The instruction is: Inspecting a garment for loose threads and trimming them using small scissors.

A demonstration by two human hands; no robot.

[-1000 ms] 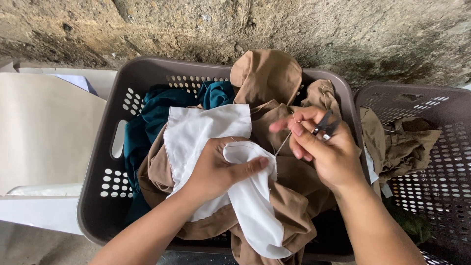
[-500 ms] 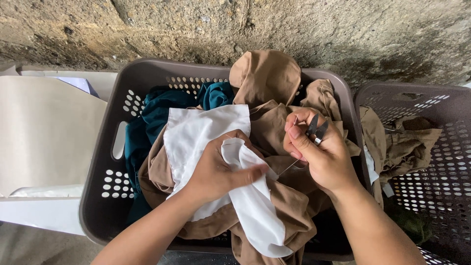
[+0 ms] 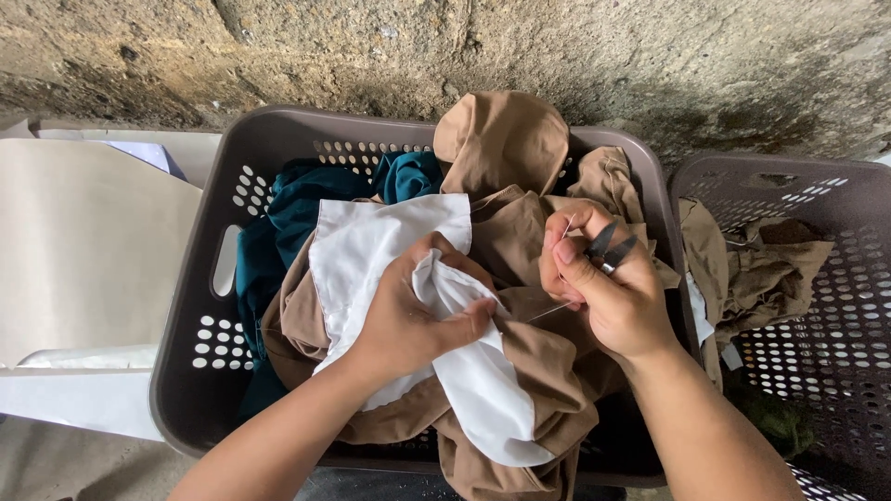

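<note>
1. Two bare hands work over a grey plastic laundry basket (image 3: 190, 306) heaped with clothes, seen from above.
2. The left hand (image 3: 408, 315) is clamped on a bunched fold of white cloth (image 3: 371, 246), which lies across the middle of the basket on top of the pile.
3. The right hand (image 3: 613, 288) is closed around small dark scissors (image 3: 608, 249), held near the basket's right rim; whether the blades are apart or together is hard to tell.
4. A thin thread (image 3: 548, 312) runs taut between the white cloth and the right hand.
5. Tan garments (image 3: 506, 139) fill the middle and far edge of the basket, with some spilling over its near edge.
6. Teal fabric (image 3: 297, 199) sits toward the basket's far left corner.
7. A second grey basket (image 3: 826, 278) stands just beside the first on the right, holding crumpled olive-brown cloth (image 3: 770, 264).
8. A rough concrete wall (image 3: 371, 46) rises behind both baskets.
</note>
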